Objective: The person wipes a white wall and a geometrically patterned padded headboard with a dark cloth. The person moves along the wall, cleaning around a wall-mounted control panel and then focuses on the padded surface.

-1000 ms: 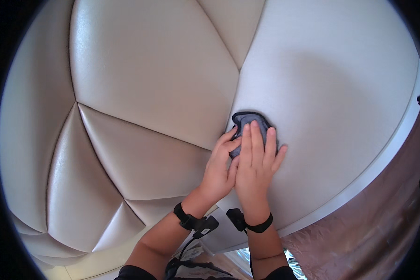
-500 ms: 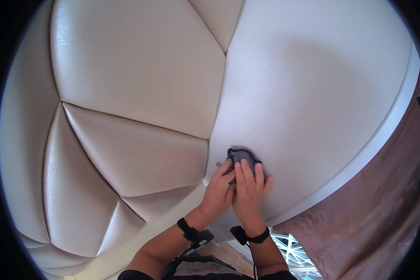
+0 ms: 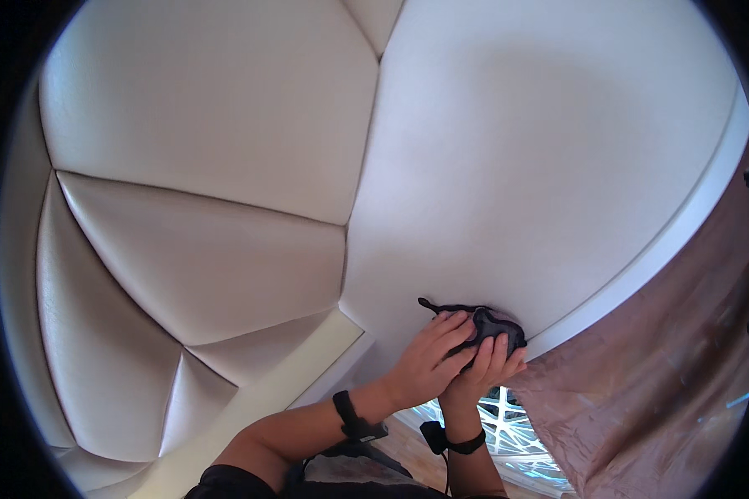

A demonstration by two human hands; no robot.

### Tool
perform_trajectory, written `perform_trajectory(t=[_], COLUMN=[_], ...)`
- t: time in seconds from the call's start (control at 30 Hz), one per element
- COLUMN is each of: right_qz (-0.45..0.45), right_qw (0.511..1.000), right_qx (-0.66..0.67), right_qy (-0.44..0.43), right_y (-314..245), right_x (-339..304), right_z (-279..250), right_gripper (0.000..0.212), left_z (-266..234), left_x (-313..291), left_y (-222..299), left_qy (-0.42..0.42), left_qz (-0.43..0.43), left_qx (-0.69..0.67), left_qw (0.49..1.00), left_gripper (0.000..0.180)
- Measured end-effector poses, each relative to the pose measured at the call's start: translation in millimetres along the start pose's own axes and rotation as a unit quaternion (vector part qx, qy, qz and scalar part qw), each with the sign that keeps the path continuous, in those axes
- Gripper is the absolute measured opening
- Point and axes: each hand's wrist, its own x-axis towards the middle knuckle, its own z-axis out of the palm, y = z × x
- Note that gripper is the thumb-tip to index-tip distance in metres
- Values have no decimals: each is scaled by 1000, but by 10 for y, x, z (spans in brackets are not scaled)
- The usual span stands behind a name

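A dark grey cloth (image 3: 493,325) with black edging is bunched against the lower part of a smooth white panel (image 3: 508,191), close to its curved rim. A thin black loop or corner of it sticks out to the left. My left hand (image 3: 424,363) presses the cloth's left side with bent fingers. On the right side, the fingers of my right hand (image 3: 484,368) lie curled over the cloth. The two hands touch, and the left partly covers the right. Both wrists wear black straps with small devices.
Padded beige wall panels (image 3: 216,108) with deep seams fill the left. Below them runs a cream ledge (image 3: 308,353). A white rim (image 3: 692,224) borders the white panel. Beyond it hangs a brown sheet (image 3: 641,366), with a bright white lattice (image 3: 516,437) under it.
Both hands have slid the cloth right and slightly down, toward the panel's rim. The cloth is now more bunched, with its loop trailing left. The view has shifted a little.
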Motion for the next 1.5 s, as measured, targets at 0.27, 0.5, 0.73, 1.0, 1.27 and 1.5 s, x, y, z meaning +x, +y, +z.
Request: perform_trajectory(t=[0.27,0.5,0.73,1.0,1.27,1.5], right_qz=[-56,-116,-168,-107,-92,-134], right_qw=[997,990,958,880,832,822], right_qx=[37,33,63,350,446,433], right_qy=[-33,-77,-223,-304,-316,-343], right_y=[-214,-343,-715,-861,-1089,-1364], right_x=[-518,-685,-424,-396,-665,-638], right_z=[356,637,730,905,986,539], right_gripper=[54,46,54,57,71,73], left_z=[-79,-82,-235,-626,-584,-869], left_x=[-572,-917,-1294,-1040,-1393,-1508], left_y=[-297,-415,-666,-399,-315,84], left_qy=[-15,-24,33,-22,-27,-29], left_qz=[-86,-293,-287,-386,-437,-485], left_qx=[17,26,138,214,342,351], left_qw=[996,955,947,897,831,800], left_gripper=[28,28,40,38,34,31])
